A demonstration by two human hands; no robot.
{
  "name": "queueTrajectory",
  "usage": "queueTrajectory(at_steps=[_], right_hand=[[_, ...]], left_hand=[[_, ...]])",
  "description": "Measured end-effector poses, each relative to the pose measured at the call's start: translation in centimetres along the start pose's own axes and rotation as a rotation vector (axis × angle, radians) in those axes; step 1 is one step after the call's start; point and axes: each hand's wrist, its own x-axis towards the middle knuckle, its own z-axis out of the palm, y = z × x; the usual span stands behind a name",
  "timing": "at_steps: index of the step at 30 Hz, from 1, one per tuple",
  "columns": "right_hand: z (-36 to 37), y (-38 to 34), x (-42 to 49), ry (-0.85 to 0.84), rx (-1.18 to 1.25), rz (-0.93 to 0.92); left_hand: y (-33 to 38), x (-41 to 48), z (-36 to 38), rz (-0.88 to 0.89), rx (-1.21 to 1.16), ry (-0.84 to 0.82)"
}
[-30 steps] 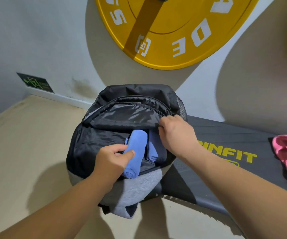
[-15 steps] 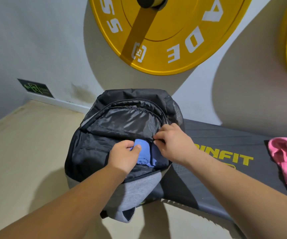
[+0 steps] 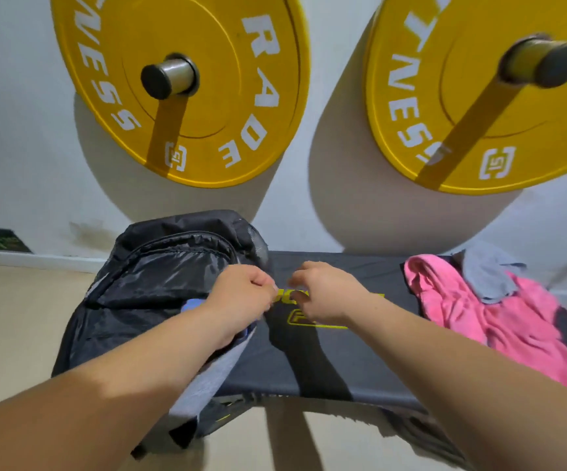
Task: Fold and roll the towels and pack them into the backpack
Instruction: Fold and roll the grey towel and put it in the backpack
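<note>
The black backpack point(image 3: 146, 290) with a grey base lies at the left end of the bench, its main compartment unzipped. Only a sliver of the rolled blue towel point(image 3: 192, 304) shows inside, beneath my left forearm. My left hand point(image 3: 241, 300) hovers over the backpack's right edge with its fingers curled; I cannot see whether they hold anything. My right hand point(image 3: 323, 294) is over the bench just right of the backpack, fingers loosely curled, holding nothing. A crumpled pink towel point(image 3: 479, 311) lies on the bench's right part, with a grey towel point(image 3: 486, 273) on its far edge.
The black padded bench point(image 3: 326, 362) with yellow lettering runs left to right against a white wall. Two yellow weight plates point(image 3: 180, 90) point(image 3: 479, 96) hang on pegs above it. Beige floor point(image 3: 13, 328) spreads to the left and in front.
The blue towel has gone deeper into the backpack and is nearly hidden. My right hand left the backpack's opening and moved right over the bench. The view swung up and to the right.
</note>
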Motion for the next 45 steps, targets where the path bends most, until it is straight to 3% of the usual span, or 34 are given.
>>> queueTrajectory(at_steps=[4, 8, 12, 16, 20, 29, 32, 35, 38, 41, 43, 45], right_hand=[[-2.0, 7.8, -4.4, 0.068, -0.009, 0.223], [-3.6, 16.7, -9.8, 0.326, -0.072, 0.521], [-3.0, 22.8, -14.4, 0.44, 0.264, 0.846], [-0.1, 25.0, -16.8, 0.378, 0.548, 0.952], [1.3, 25.9, -15.7, 0.413, 0.567, 0.929], [1.6, 28.9, -13.0, 0.265, 0.314, 1.023], [-0.4, 28.1, -11.9, 0.547, 0.267, 1.019], [-5.6, 26.2, -9.6, 0.975, 0.805, 0.887], [-11.2, 23.0, -7.9, 1.124, 1.248, 0.787], [-14.3, 18.8, -7.4, 1.031, 1.552, 0.668], [-15.9, 15.8, -7.7, 0.874, 1.762, 0.517], [-17.5, 12.8, -8.3, 0.703, 1.802, 0.35]], left_hand=[[3.7, -0.5, 8.4, 0.01, -0.06, -0.114], [4.6, -2.9, 16.0, 0.023, -0.081, -0.254], [4.7, -4.5, 19.7, 0.15, 0.064, -0.353], [5.0, -4.2, 20.2, 0.147, 0.072, -0.341], [4.0, -3.5, 20.1, 0.128, 0.14, -0.338], [3.7, -2.6, 20.2, 0.038, -0.011, -0.338], [3.9, -2.3, 20.3, 0.032, 0.003, -0.348], [4.3, -1.8, 19.7, 0.055, 0.01, -0.331], [5.4, -1.8, 18.6, 0.097, -0.034, -0.285], [7.1, -2.3, 17.3, 0.178, -0.079, -0.253], [8.3, -2.9, 16.4, 0.249, -0.153, -0.29], [9.1, -3.3, 15.4, 0.31, -0.226, -0.343]])
